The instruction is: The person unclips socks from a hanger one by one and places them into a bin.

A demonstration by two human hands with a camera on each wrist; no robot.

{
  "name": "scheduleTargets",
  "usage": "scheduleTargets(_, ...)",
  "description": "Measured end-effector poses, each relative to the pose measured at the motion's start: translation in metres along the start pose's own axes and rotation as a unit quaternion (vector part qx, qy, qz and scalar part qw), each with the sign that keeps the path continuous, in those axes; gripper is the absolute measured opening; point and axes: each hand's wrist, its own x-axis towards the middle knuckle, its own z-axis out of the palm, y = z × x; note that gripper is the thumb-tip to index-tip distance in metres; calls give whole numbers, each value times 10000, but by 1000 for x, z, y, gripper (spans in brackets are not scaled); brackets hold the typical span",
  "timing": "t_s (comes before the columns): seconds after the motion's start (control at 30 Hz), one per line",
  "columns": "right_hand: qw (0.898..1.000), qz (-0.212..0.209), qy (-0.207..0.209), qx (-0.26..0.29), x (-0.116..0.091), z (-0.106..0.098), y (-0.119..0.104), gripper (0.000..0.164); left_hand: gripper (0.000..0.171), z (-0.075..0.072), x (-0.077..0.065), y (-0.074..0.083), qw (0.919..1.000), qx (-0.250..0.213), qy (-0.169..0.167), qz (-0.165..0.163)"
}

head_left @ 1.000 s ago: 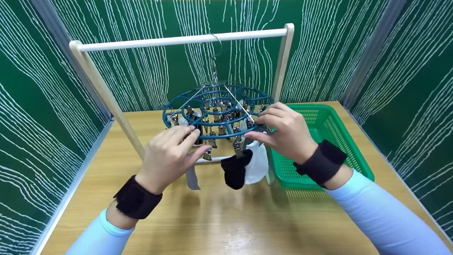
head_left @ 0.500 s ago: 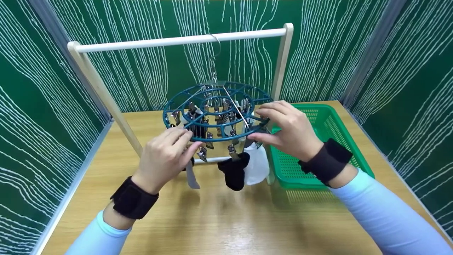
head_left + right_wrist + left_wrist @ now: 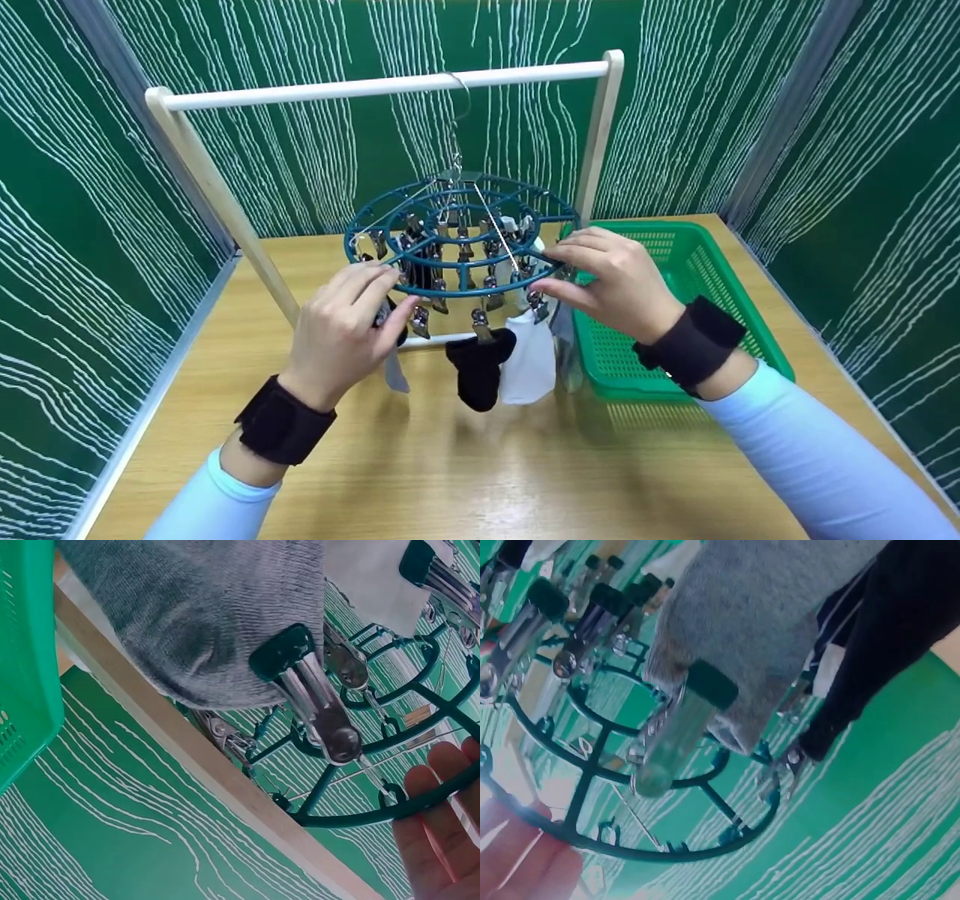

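A round teal clip hanger with metal clips hangs by its hook from a white rail. My left hand holds the rim at the near left, fingers on top and thumb lower; the left wrist view has its fingers at the rim. At the near right, my right hand holds the rim between fingers and thumb. A black sock and a white sock hang from front clips. One grey sock is clipped near the right hand, another grey sock near the left.
The wooden stand's rail crosses above the hanger, with a post on the left. A green basket stands on the table at the right. Green walls with white lines enclose the table.
The hanger has turned, its front clips and the black and white socks shifting left. My left hand has moved slightly left along the rim; my right hand is nearly in place.
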Motion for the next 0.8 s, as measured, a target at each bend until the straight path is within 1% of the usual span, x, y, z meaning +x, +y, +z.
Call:
scheduleTargets(0.1, 10000, 10, 53, 27, 0, 0, -1, 40, 30, 2, 1, 5, 9996, -80, 285, -45)
scheduleTargets(0.23, 9998, -49, 168, 53, 1, 1, -2, 50, 25, 7, 2, 13, 9973, -175, 706, 78)
scheduleTargets(0.3, 9998, -64, 188, 54, 1, 1, -3, 58, 21, 8, 3, 18, 9961, -208, 843, 168)
scheduleTargets(0.37, 9999, -38, 158, 29, 2, 1, -3, 63, 20, 10, 4, 23, 9954, -290, 867, 270)
scheduleTargets(0.43, 9999, 2, 123, 23, 2, 1, -4, 63, 20, 11, 4, 27, 9956, -391, 769, 364)
scheduleTargets(0.5, 10000, 36, 85, 10, 2, 0, -4, 60, 20, 12, 4, 32, 9964, -465, 585, 400)
scheduleTargets(0.57, 10000, 48, 74, 5, 2, 0, -4, 59, 21, 13, 3, 38, 9977, -479, 364, 313)
scheduleTargets(0.63, 10000, 66, 60, -13, 2, -1, -5, 55, 25, 14, 2, 44, 9988, -455, 115, 119)
scheduleTargets(0.7, 9999, 94, 44, -24, 2, 0, -5, 50, 31, 15, 2, 50, 9986, -484, -153, -165)
scheduleTargets(0.8, 9999, 148, 0, -56, 3, 0, -6, 41, 38, 16, 3, 57, 9936, -713, -629, -603)
